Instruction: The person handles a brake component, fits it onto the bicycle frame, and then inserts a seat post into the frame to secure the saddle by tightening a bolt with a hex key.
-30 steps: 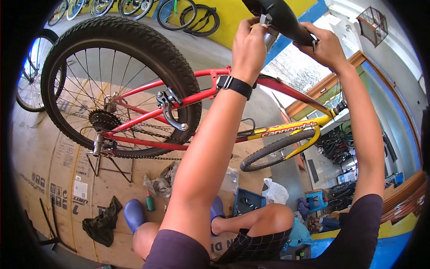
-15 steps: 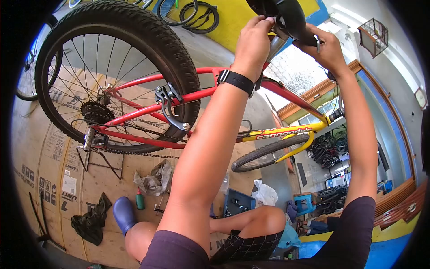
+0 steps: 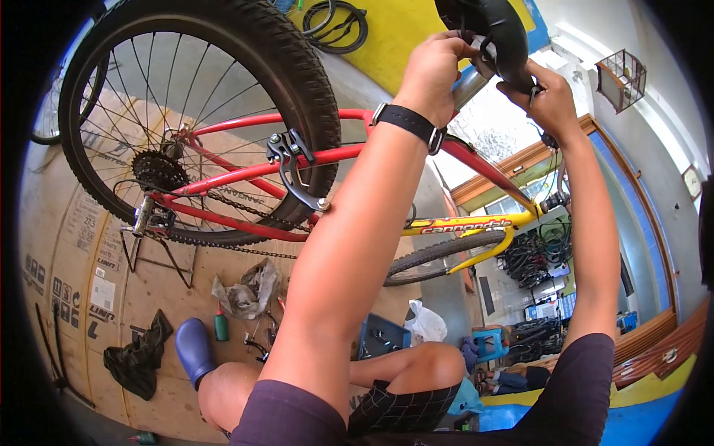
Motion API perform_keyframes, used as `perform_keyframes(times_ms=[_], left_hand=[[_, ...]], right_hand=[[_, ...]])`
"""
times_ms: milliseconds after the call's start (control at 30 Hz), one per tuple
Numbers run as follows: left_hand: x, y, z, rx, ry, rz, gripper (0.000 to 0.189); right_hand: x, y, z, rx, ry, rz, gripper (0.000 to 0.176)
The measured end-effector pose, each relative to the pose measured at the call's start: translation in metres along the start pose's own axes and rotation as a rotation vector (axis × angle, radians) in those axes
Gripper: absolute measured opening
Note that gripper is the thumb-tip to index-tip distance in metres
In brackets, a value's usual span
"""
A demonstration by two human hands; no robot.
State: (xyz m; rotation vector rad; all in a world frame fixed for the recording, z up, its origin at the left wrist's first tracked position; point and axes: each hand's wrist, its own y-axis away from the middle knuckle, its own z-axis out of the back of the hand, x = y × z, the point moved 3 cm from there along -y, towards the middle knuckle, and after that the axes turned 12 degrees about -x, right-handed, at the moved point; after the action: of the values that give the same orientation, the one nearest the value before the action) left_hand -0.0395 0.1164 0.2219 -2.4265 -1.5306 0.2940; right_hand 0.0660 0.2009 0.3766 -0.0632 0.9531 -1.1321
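Note:
A black bike saddle (image 3: 507, 41) sits atop the silver seatpost (image 3: 468, 88) of a red and yellow bicycle (image 3: 346, 152). My left hand (image 3: 435, 73), with a black watch on its wrist, pinches at the saddle clamp (image 3: 483, 59) under the saddle; the fingertips are partly hidden. On the other side, my right hand (image 3: 550, 97) is curled around the saddle's lower edge. A small metal piece shows at its fingers, too small to name. The rear wheel (image 3: 312, 97) stands to the left, with the brake arm (image 3: 286, 163) beside my left forearm.
Flattened cardboard (image 3: 104, 275) covers the floor under a wheel stand (image 3: 160, 256). A green bottle (image 3: 221, 325), a crumpled plastic bag (image 3: 249, 290), a dark cloth (image 3: 141, 357) and a blue tray (image 3: 383, 336) lie near my legs. A blue stool (image 3: 489, 344) stands at right.
My view has shifted slightly. Both hands and the saddle appear a little farther right and lower; my left fingers have moved slightly at the clamp.

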Motion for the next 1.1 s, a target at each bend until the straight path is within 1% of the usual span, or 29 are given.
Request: perform_keyframes(times_ms=[33,133,233,333,400,467,500,567,633,733,833,933,1033,1100], left_hand=[[0.000,0.000,0.000,-0.021,-0.008,-0.002,0.019],[0.000,-0.002,-0.002,-0.004,0.020,-0.010,0.019],[-0.001,-0.003,-0.002,-0.006,0.037,-0.002,0.016],[0.000,0.004,-0.005,-0.058,-0.004,-0.043,0.017],[0.019,-0.020,0.004,-0.050,-0.250,-0.338,0.019],[0.026,-0.027,0.006,-0.046,-0.379,-0.471,0.022],[0.022,-0.023,0.005,-0.049,-0.386,-0.457,0.023],[0.019,-0.018,0.004,-0.057,-0.331,-0.319,0.024],[0.001,0.005,-0.007,-0.064,-0.208,-0.072,0.026],[-0.007,0.014,-0.010,-0.083,-0.149,0.030,0.022],[-0.004,0.007,-0.005,-0.068,-0.082,0.043,0.018],[-0.003,0.004,-0.003,-0.089,-0.072,0.061,0.017],[-0.004,0.009,-0.005,-0.134,-0.092,-0.019,0.022],[0.005,-0.002,0.005,-0.158,-0.383,-0.211,0.026]], right_hand=[[0.000,-0.001,0.001,0.014,0.039,0.011,0.056],[0.008,-0.002,0.008,0.046,0.139,0.009,0.056],[0.008,-0.002,0.007,0.067,0.089,-0.034,0.055],[0.014,-0.001,0.008,0.048,0.033,0.002,0.056],[0.014,-0.001,0.007,0.038,0.039,0.035,0.057],[0.016,0.000,0.009,0.036,0.050,0.044,0.058],[0.018,-0.001,0.009,0.041,0.056,0.037,0.058],[0.019,-0.001,0.008,0.057,0.066,0.012,0.059],[0.019,0.000,0.007,0.079,0.073,-0.023,0.059],[0.021,0.000,0.008,0.066,0.022,-0.015,0.054],[0.017,-0.001,0.005,-0.009,-0.012,0.113,0.054],[0.018,-0.002,0.007,0.008,0.000,0.095,0.053],[0.021,-0.003,0.009,0.048,0.066,0.039,0.052],[0.024,-0.003,0.009,0.054,0.075,0.026,0.050]])
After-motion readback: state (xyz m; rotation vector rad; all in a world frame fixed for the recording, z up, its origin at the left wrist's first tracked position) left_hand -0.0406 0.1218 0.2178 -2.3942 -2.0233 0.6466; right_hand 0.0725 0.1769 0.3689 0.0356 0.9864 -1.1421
